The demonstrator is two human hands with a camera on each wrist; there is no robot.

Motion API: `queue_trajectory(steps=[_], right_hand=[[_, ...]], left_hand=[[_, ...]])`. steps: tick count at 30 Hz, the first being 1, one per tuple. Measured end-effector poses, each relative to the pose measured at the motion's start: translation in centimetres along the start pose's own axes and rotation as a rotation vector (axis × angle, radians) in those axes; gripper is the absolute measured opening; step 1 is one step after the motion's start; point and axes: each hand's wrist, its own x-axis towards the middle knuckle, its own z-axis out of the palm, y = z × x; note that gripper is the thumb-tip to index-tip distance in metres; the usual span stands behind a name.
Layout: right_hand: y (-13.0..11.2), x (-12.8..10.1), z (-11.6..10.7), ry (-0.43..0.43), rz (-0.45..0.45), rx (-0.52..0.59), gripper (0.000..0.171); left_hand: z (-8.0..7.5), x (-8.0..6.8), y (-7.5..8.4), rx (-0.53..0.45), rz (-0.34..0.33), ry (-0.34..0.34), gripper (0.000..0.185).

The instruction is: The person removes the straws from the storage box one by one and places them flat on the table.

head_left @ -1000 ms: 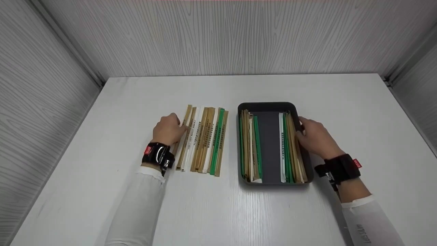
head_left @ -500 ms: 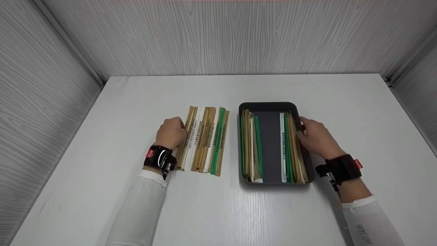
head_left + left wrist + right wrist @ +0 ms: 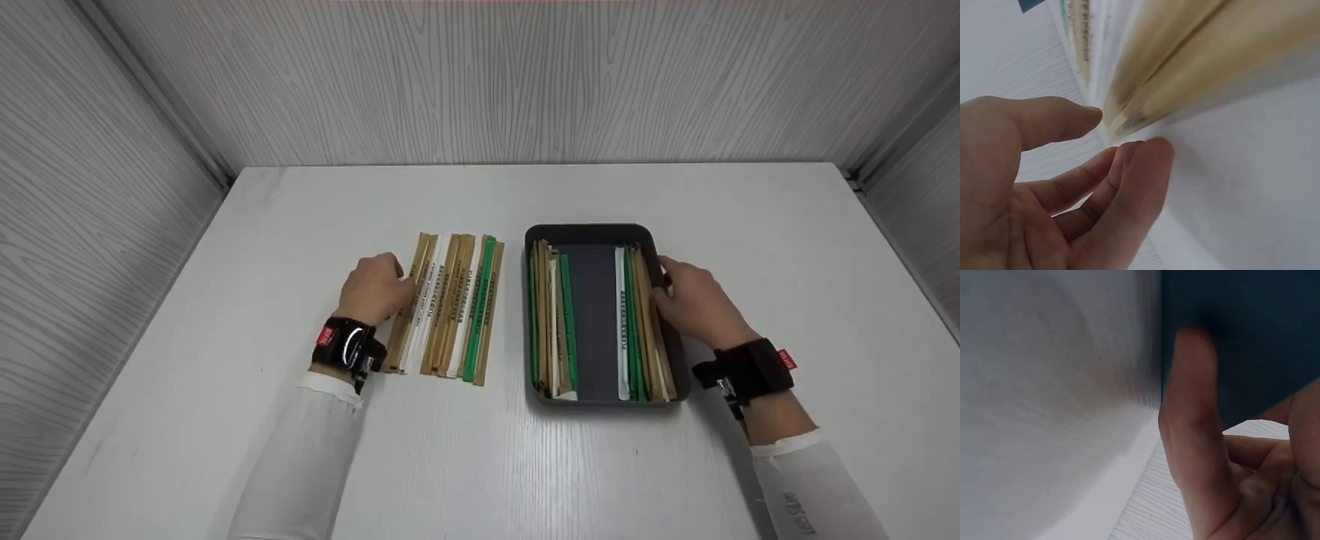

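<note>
Left hand: the left hand (image 3: 373, 289) rests at the left edge of the row of wrapped sticks (image 3: 450, 307), fingers loosely bent and touching the outermost brown one — nothing gripped.
Sticks: the row lies flat near the desk's (image 3: 480, 465) middle, just right of that hand.
Right hand: the right hand (image 3: 694, 300) presses against the right wall of the dark tray (image 3: 592, 234), fingers relaxed — more sticks lie along both inner sides of the tray.

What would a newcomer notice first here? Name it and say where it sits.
A row of wrapped chopsticks, brown, white and green, lies left of centre on the white table, the left hand against its outer edge. Beside it, a dark tray holds more along both sides, the right hand on its right wall.
</note>
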Motion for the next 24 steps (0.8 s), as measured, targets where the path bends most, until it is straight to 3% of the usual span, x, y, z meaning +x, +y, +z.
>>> queue_trajectory(steps=[5,11,17,24], right_hand=[[-0.1,0.0,0.0,-0.004,0.006,-0.007,0.054],[-0.1,0.0,-0.1,-0.02,0.026,0.005,0.055],[-0.1,0.0,-0.2,-0.031,0.037,0.021,0.054],[-0.1,0.0,-0.3,-0.027,0.034,0.014,0.054]], left_hand=[[-1.9,-0.1,2.2,0.026,0.059,0.054,0.037],[-2.8,-0.2,7.5,0.036,0.165,0.086,0.033],[-1.2,-0.4,13.3,0.059,0.272,0.056,0.028],[3.0,-0.7,18.3,0.082,0.375,-0.036,0.013]])
